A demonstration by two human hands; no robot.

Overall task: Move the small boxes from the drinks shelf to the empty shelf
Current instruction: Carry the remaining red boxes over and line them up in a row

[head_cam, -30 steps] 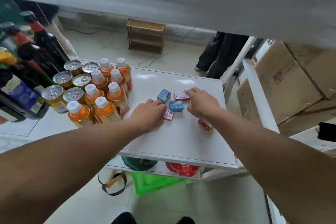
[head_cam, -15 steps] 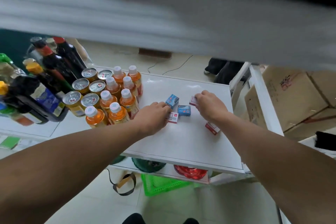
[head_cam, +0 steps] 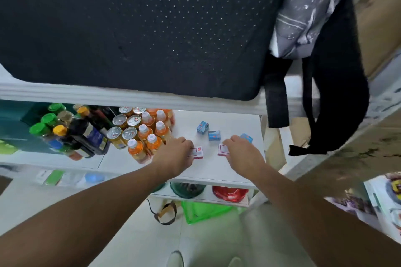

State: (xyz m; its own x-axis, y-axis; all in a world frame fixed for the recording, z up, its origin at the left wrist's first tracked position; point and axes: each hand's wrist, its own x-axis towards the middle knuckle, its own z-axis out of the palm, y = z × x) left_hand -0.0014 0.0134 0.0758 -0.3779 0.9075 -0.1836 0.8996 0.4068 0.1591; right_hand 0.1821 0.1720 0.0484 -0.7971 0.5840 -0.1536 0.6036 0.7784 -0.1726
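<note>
Several small boxes lie on the white drinks shelf [head_cam: 219, 171]. Two blue boxes [head_cam: 202, 127] [head_cam: 214, 135] sit loose near the middle. My left hand [head_cam: 175, 155] curls its fingers over the left edge of a red-and-white box [head_cam: 198, 152]. My right hand [head_cam: 244, 153] grips another red-and-white box [head_cam: 223, 149] at its thumb side. A third blue box [head_cam: 246, 137] peeks out behind its fingers. Whether more boxes lie under my hands is hidden.
Orange bottles [head_cam: 152, 134], cans [head_cam: 122, 124] and dark bottles [head_cam: 86, 132] crowd the shelf's left part. A black backpack [head_cam: 141, 28] lies on the shelf above, with straps [head_cam: 334, 93] hanging at the right. Below are bowls [head_cam: 230, 193] and a green basket [head_cam: 204, 212].
The view has tilted up, so the upper shelf with the backpack now fills the top. Both hands have drawn back toward the front edge with red-and-white boxes. A third blue box shows.
</note>
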